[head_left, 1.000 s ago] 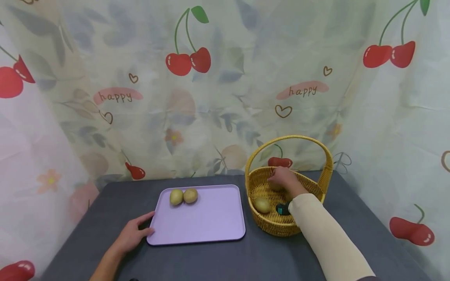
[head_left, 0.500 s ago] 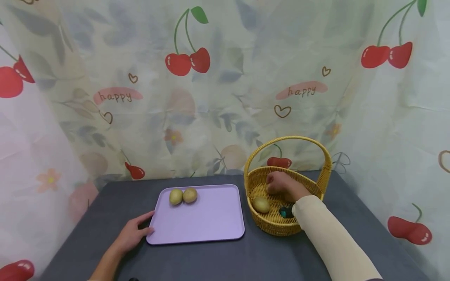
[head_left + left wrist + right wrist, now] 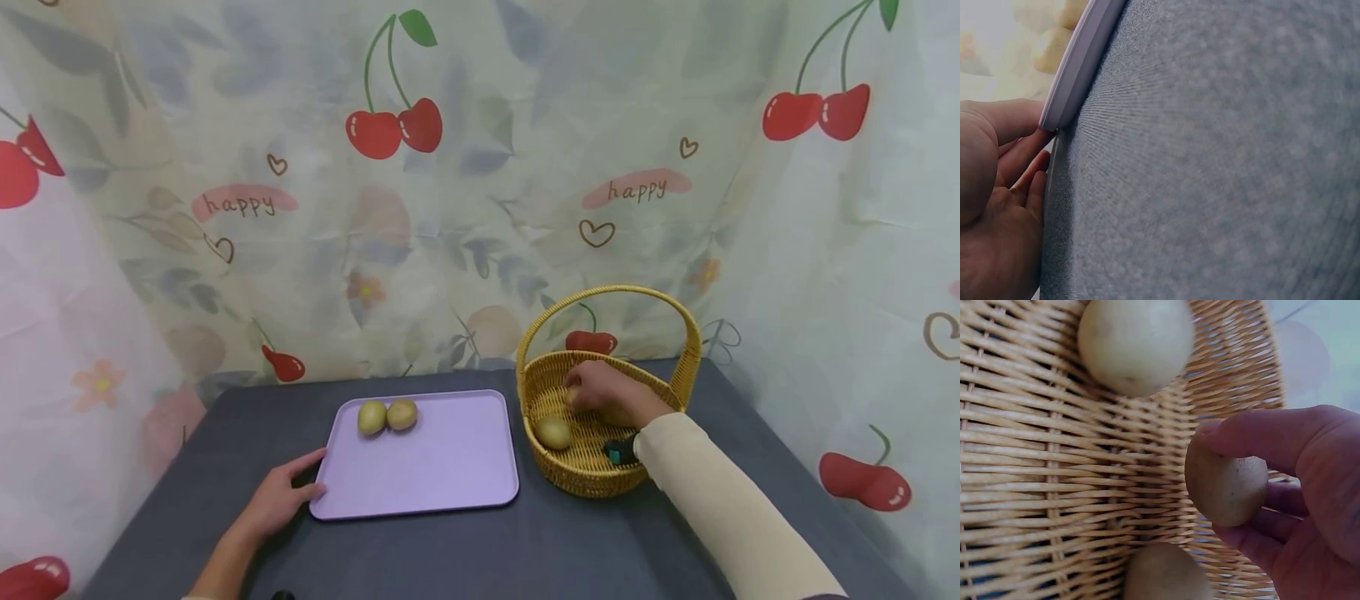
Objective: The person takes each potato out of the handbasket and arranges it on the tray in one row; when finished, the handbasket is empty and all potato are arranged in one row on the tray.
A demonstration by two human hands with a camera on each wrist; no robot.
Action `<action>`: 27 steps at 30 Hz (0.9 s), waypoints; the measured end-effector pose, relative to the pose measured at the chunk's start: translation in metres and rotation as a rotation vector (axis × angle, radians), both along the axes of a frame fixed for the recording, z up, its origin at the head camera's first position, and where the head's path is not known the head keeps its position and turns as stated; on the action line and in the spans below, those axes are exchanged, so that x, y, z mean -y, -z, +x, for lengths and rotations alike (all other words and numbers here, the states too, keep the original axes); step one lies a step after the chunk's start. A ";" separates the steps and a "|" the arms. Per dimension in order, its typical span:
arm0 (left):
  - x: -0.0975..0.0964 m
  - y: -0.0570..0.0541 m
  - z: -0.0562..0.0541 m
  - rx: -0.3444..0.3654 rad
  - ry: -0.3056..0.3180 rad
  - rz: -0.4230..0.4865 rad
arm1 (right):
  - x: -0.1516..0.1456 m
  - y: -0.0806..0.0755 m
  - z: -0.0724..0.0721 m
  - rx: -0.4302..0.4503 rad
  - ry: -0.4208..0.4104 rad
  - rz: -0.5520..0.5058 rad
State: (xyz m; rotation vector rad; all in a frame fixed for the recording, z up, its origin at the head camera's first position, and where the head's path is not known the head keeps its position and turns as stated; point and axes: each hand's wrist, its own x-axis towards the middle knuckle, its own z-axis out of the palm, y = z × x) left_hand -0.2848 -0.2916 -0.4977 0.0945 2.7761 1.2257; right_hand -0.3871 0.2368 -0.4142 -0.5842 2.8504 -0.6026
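My right hand (image 3: 603, 392) is inside the wicker basket (image 3: 592, 483), pinching a potato (image 3: 1225, 478) between thumb and fingers. Its tan, speckled skin shows clearly in the right wrist view, while my hand mostly covers it in the head view. A paler potato (image 3: 1135, 344) lies in the basket, and a brown potato (image 3: 1166, 575) shows at the lower edge of the right wrist view. At the lilac tray (image 3: 442, 467), my left hand (image 3: 277, 500) rests with thumb and forefinger touching the left rim. Two potatoes, one greenish (image 3: 371, 417) and one browner (image 3: 402, 414), sit side by side on it.
The basket's tall arched handle (image 3: 611, 289) rises over my right wrist. A dark grey cloth (image 3: 450, 554) covers the table, and a cherry-print curtain (image 3: 480, 208) hangs behind it and along both sides. A small black object (image 3: 283, 595) shows at the bottom edge.
Inside the basket, my right hand has shifted slightly down and to the right, fingers closing round a potato. My left hand stays at the tray; the whole head view has drifted slightly.
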 end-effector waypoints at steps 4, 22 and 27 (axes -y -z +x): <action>-0.002 -0.003 0.001 -0.011 0.010 -0.007 | -0.004 -0.012 0.008 -0.049 -0.046 0.004; 0.000 -0.003 0.001 -0.013 0.016 -0.015 | 0.009 -0.056 0.083 -0.121 -0.274 -0.161; 0.000 -0.002 0.000 -0.014 0.017 -0.014 | 0.019 -0.057 0.094 -0.094 -0.293 -0.253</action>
